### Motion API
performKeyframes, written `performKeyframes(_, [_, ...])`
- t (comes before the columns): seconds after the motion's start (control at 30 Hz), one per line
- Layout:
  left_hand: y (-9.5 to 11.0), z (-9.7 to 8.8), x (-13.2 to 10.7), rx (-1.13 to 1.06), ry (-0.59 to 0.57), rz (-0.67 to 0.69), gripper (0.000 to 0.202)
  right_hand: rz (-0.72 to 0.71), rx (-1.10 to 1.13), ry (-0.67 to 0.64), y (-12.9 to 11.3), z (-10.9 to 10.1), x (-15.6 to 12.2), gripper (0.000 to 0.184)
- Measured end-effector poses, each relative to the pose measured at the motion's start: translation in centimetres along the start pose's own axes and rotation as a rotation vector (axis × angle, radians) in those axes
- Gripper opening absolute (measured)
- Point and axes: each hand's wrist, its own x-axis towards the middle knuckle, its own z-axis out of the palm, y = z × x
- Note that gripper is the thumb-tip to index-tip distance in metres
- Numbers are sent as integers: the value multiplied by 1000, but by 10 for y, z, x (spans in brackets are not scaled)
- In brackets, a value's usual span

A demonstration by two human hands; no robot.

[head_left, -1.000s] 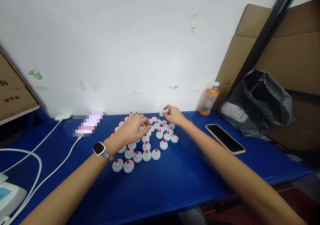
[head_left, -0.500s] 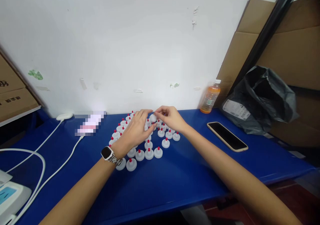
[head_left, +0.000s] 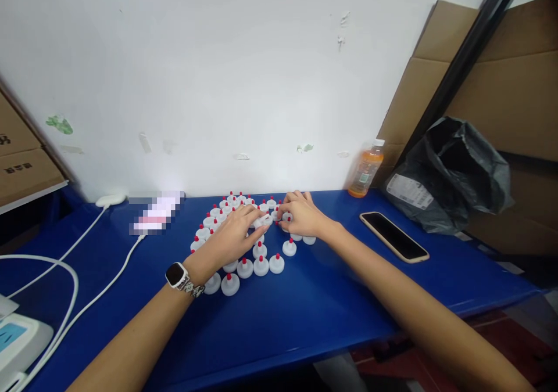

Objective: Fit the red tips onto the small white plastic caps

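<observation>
Many white round nozzle caps with small red tips (head_left: 260,266) stand upright in a cluster on the blue table. Between the thumb and fingers of my left hand (head_left: 235,235) is a white cap (head_left: 263,222), tilted, with no red tip showing on it. My right hand (head_left: 301,215) is just to the right, fingers curled down among the standing caps at the back right of the cluster. Its fingertips are close together by a red tip; whether they grip it is hidden. A watch (head_left: 176,274) is on my left wrist.
On the blue table (head_left: 279,328), a phone (head_left: 394,237), an orange drink bottle (head_left: 367,168) and a grey plastic bag (head_left: 444,177) are at the right. White cables (head_left: 117,276) and a power strip (head_left: 21,345) lie left. A white wall rises behind.
My right hand has moved away from the white cap at my left fingertips, right and down to the standing caps. My left hand keeps the cap, slightly lower and nearer.
</observation>
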Motion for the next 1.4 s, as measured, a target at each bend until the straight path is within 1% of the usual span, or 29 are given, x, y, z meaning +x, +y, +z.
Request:
performKeyframes(0.1, [0,2,0,5,-4,5,32,0,-40,-21,-4,4,6,18])
performKeyframes(0.2, [-2,4,-1,2,3,9,31,6,-58,-31,-5,10,9,13])
performKeyframes(0.27, [-3,5,-2,6,10,14,31,11,-34,-12,-5,12,8,12])
performKeyframes(0.33, [-3,6,-3,15,16,20,31,25,44,42,-7,13,6,9])
performKeyframes(0.4, [-3,6,-3,18,26,26,31,51,209,102,-10,11,3,7])
performKeyframes(0.47, [-1,6,-4,18,32,30,31,80,443,159,-16,8,1,8])
performKeyframes(0.6, [3,4,-5,19,25,35,32,110,854,280,-28,4,-4,18])
performKeyframes(0.73, [6,4,-6,49,24,25,33,173,1185,305,-37,7,-6,28])
performKeyframes(0.8, [7,5,-7,68,29,20,33,219,1278,324,-39,10,-6,31])
performKeyframes(0.9, [7,6,-7,77,39,27,33,237,1327,345,-41,12,-6,35])
performKeyframes(1.0, [9,7,-7,82,44,42,35,200,1340,291,-42,9,-6,36])
performKeyframes(1.1, [13,8,-9,76,59,49,44,196,1343,239,-43,4,-8,34])
performKeyframes(1.3, [19,4,-12,19,95,50,56,220,1414,259,-48,-4,-11,34])
performKeyframes(1.4, [22,0,-12,-27,92,38,57,190,1439,215,-48,-7,-10,34])
